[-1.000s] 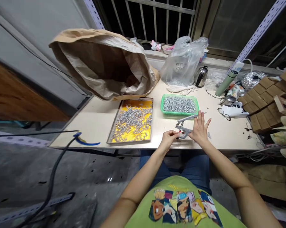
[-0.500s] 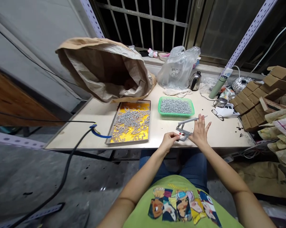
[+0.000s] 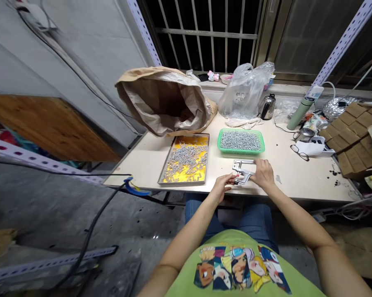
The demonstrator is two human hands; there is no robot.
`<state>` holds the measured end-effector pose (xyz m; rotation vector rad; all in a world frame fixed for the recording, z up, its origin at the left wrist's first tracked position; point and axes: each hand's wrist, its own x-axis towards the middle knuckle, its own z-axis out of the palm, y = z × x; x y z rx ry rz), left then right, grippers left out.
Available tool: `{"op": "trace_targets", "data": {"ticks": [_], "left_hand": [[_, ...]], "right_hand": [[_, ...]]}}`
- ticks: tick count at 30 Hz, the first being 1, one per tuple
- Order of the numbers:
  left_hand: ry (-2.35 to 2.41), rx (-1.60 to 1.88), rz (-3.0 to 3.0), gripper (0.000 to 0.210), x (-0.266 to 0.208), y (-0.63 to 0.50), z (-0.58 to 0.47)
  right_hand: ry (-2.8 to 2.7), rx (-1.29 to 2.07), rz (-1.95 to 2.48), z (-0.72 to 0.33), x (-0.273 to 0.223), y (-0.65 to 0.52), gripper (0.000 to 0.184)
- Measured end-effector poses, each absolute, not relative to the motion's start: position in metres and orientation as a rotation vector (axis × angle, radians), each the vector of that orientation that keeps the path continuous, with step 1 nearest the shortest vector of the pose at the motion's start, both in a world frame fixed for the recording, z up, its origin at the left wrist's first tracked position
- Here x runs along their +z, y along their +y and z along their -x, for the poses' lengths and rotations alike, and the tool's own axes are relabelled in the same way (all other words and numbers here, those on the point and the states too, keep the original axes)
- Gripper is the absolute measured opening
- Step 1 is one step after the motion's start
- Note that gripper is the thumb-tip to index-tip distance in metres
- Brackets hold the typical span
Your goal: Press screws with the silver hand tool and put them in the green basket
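A silver spring-loaded pair of hand pliers (image 3: 243,178) is just above the table near its front edge. My right hand (image 3: 263,173) is wrapped around its handles from the right. At the jaw end, my left hand (image 3: 223,184) has thumb and fingertips pinched beside a small red part; what they grip is too small to make out. Behind the pliers is a green plastic basket (image 3: 260,145) full of small metal pieces. Left of my hands lies a shallow metal tray (image 3: 182,184) with similar pieces scattered over its yellow bottom.
A big open paper sack (image 3: 142,111) leans behind the tray. Along the back stand a clear plastic bag (image 3: 240,97), a metal kettle (image 3: 267,106) and a green bottle (image 3: 300,114). Glasses (image 3: 300,152) and stacked cardboard boxes (image 3: 353,140) are at right. A dark cable (image 3: 90,231) hangs at left.
My right hand's fingers, stretched out before, have curled around the plier handles, and the upper handle has come down. My left hand stays by the jaws. The view has turned left.
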<state>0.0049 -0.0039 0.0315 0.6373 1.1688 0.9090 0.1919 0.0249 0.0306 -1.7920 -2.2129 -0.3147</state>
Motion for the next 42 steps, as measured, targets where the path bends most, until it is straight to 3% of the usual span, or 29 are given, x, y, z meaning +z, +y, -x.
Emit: {"op": "trace_targets", "data": {"ticks": [6, 13, 20, 28, 34, 37, 40, 42], "left_hand": [[1.186, 0.842, -0.634, 0.047, 0.026, 0.002, 0.004], [1.151, 0.762, -0.601, 0.035, 0.009, 0.023, -0.003], [1.117, 0.689, -0.526, 0.032, -0.005, 0.042, -0.024], [1.339, 0.810, -0.847, 0.013, -0.012, 0.056, -0.048], [1.475, 1.098, -1.235, 0.013, 0.015, 0.112, -0.063], [1.534, 1.061, -1.382, 0.012, 0.033, 0.155, -0.080], [1.600, 1.036, -1.447, 0.038, 0.039, 0.173, -0.089], [1.548, 1.072, -1.521, 0.041, 0.034, 0.165, -0.081]], "right_hand": [[-2.513, -0.172, 1.880, -0.181, 0.022, 0.049, 0.032], [-2.510, -0.190, 1.863, -0.185, 0.007, 0.058, 0.022], [-2.388, -0.283, 1.866, -0.203, -0.004, 0.057, 0.032], [-2.020, -0.279, 1.977, -0.220, -0.046, 0.045, 0.053], [-1.826, -0.152, 2.104, -0.233, -0.057, 0.048, 0.064], [-1.828, -0.064, 2.124, -0.233, -0.056, 0.050, 0.068], [-1.846, -0.022, 2.113, -0.233, -0.056, 0.050, 0.072], [-1.849, -0.019, 2.108, -0.234, -0.057, 0.050, 0.075]]}}
